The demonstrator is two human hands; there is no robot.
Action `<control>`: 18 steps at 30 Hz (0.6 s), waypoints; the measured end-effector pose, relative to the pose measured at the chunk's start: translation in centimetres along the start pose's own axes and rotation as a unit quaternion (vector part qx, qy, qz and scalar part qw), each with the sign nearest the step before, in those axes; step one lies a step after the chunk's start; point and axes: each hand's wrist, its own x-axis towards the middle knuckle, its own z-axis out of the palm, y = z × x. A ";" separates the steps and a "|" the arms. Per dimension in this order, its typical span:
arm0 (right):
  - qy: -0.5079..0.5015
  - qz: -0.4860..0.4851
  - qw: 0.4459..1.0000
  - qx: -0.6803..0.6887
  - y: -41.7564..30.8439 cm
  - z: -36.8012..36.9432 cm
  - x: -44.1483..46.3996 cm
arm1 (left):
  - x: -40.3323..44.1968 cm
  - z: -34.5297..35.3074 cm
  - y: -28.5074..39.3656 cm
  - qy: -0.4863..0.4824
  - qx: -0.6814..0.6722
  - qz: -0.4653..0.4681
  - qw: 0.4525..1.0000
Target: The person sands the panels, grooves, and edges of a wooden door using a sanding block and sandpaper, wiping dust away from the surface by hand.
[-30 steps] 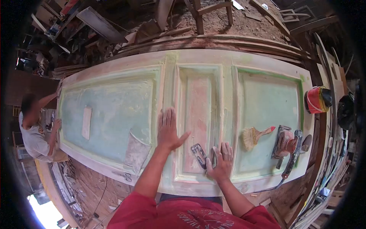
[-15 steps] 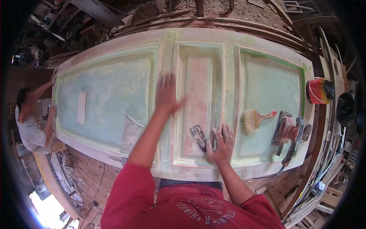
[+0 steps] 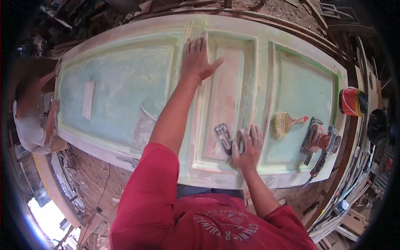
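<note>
A large panelled door [image 3: 266, 89], patched with pale green, white and pink filler, lies flat before me. My left hand [image 3: 198, 62] reaches over it, palm down, fingers stretched out and thumb spread, on the upright between the left and middle panels. My right hand [image 3: 248, 148] rests with fingers extended on the upright right of the middle panel. A small greyish rounded shape shows by its thumb; I cannot tell what it is. Just left of that hand, a dusty dark-rimmed hand tool [image 3: 223, 138] lies in the middle panel.
On the right panel lie a paintbrush [image 3: 285, 124] and a power sander [image 3: 318, 139]. A red and black bucket [image 3: 351, 101] stands beyond the right end. A pale strip [image 3: 88, 100] and a grey sheet [image 3: 144, 129] lie on the left panel. Another person [image 3: 33, 121] is at the left end.
My left hand has moved up and away along the upright, its arm further stretched. My right hand stays at the same place on the door. The view has shifted slightly.
</note>
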 end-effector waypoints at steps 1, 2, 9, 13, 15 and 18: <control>0.000 -0.002 1.000 -0.001 -0.1 0.1 -0.3 | -0.3 0.1 -0.4 0.012 -0.014 0.002 1.000; 0.001 -0.005 1.000 -0.003 0.0 0.2 -0.3 | -2.0 0.1 -0.7 -0.008 -0.028 0.002 1.000; 0.004 -0.002 1.000 -0.003 0.3 0.3 -0.1 | -30.6 -5.7 4.8 -0.153 -0.051 -0.020 0.987; 0.000 -0.004 1.000 -0.007 0.2 0.4 -0.2 | -27.0 -4.6 4.3 -0.141 -0.027 -0.034 0.989; 0.005 -0.007 1.000 -0.010 0.2 0.7 -0.6 | -18.5 -3.1 2.7 -0.101 -0.001 -0.021 0.995; 0.010 -0.020 1.000 -0.019 0.2 0.7 -0.3 | -6.5 -1.3 0.6 -0.024 -0.013 -0.008 1.000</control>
